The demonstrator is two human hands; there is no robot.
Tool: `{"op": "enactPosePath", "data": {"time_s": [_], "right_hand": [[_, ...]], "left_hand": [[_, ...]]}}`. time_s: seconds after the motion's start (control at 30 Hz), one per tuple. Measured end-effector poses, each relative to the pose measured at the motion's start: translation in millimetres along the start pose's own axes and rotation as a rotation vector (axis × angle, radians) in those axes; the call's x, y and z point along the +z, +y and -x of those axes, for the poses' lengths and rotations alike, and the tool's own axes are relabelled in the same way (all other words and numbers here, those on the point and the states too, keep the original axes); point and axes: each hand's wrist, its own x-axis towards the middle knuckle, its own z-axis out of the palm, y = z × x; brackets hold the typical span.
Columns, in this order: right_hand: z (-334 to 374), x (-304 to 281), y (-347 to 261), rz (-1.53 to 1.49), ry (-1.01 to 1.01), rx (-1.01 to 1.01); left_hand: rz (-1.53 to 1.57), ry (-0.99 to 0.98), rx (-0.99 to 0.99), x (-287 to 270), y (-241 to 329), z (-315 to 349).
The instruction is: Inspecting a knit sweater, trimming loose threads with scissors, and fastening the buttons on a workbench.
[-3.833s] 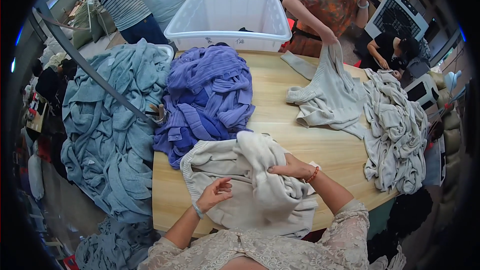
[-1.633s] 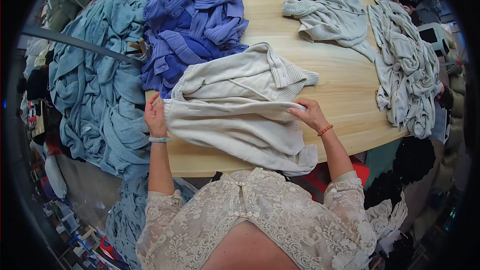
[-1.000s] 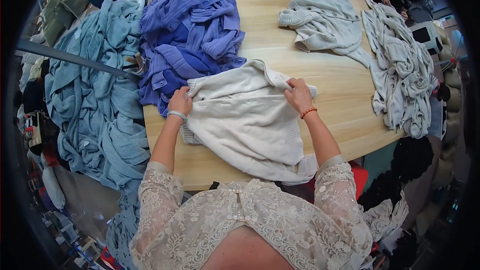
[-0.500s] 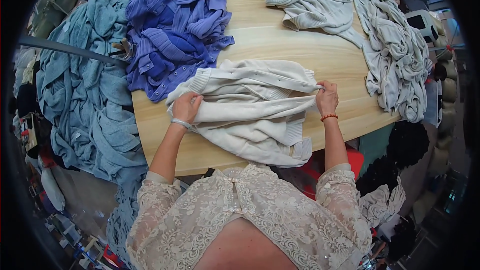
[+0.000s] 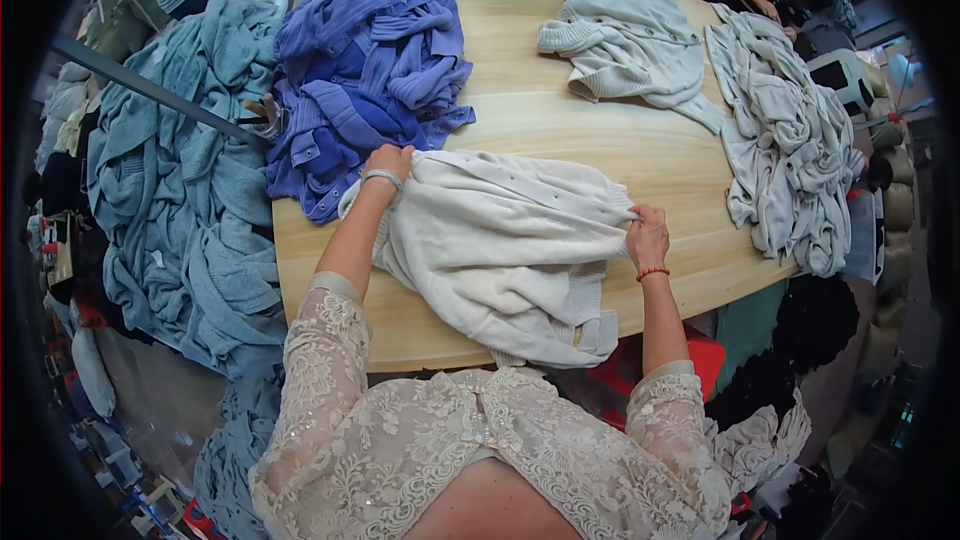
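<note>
A cream knit cardigan (image 5: 490, 215) lies across the near part of the wooden table (image 5: 560, 120), its button band running along the upper side. My left hand (image 5: 388, 162) is closed on the cardigan's upper left end, near the purple garments. At the right end, my right hand (image 5: 648, 236) pinches the edge by the button band. Between both hands the fabric is drawn out, with soft folds in the body. One ribbed cuff (image 5: 598, 335) hangs at the table's near edge.
Purple cardigans (image 5: 370, 70) are heaped at the back left, beside a blue-grey knit pile (image 5: 190, 210). A pale grey cardigan (image 5: 630, 40) lies at the far right, next to a light grey garment heap (image 5: 785, 140). A metal bar (image 5: 150, 85) crosses the left side.
My left hand has moved up and slightly right, bringing the cardigan's left end over and closing its front. My right hand has shifted slightly lower in the picture, still gripping the edge.
</note>
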Motion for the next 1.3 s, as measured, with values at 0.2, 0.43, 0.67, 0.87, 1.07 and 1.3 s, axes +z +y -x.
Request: {"op": "enactPosePath", "data": {"time_s": [0.2, 0.43, 0.67, 0.87, 1.07, 1.3], "right_hand": [[10, 2, 9, 0.006, -0.042, 0.020], [-4, -8, 3, -0.148, 0.074, -0.048], [-6, -25, 23, 0.029, -0.022, -0.144], [16, 4, 26, 0.234, -0.195, -0.118], [1, 14, 36, 0.244, 0.074, -0.413], [99, 48, -137, -0.768, -0.686, -0.631]], "left_hand": [[-0.050, -0.160, 0.142, -3, 3, 22], [0.312, 0.042, 0.533, -4, -25, 61], [0.504, 0.037, 0.516, 27, -90, 137], [0.533, -0.058, 0.330, 66, -107, 176], [0.856, -0.217, 0.205, 66, -113, 190], [0.777, -0.138, 0.292, 63, -92, 200]]}}
